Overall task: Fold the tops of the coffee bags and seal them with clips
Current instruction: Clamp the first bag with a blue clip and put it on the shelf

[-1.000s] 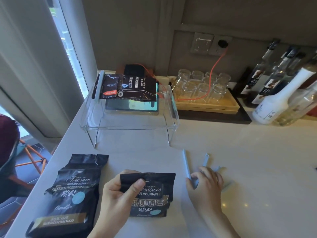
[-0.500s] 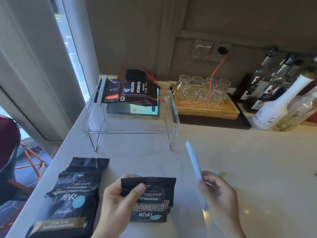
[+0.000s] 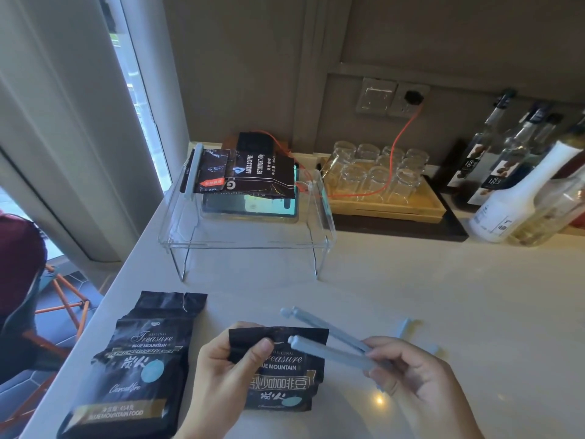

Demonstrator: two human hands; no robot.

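My left hand (image 3: 221, 375) pinches the folded top of a black coffee bag (image 3: 285, 375) lying on the white counter near the front edge. My right hand (image 3: 411, 372) holds a light blue sealing clip (image 3: 329, 346) by its hinge end; the clip's two arms are spread apart, and the nearer arm's tip lies over the bag's top right corner. A second black coffee bag (image 3: 136, 372) lies flat to the left with its top unfolded. Another blue clip (image 3: 403, 327) rests on the counter behind my right hand. A third bag (image 3: 250, 175), with a clip on its left end, lies on the clear stand.
A clear acrylic stand (image 3: 247, 245) rises behind the bags, with a phone on it. A wooden tray of upturned glasses (image 3: 380, 182) and several bottles (image 3: 512, 198) line the back right. The counter's left edge (image 3: 95, 318) drops to a chair and floor.
My right hand picked the blue clip up off the counter, opened its arms and swung it left to the folded bag's top. My left hand kept its pinch on the fold.
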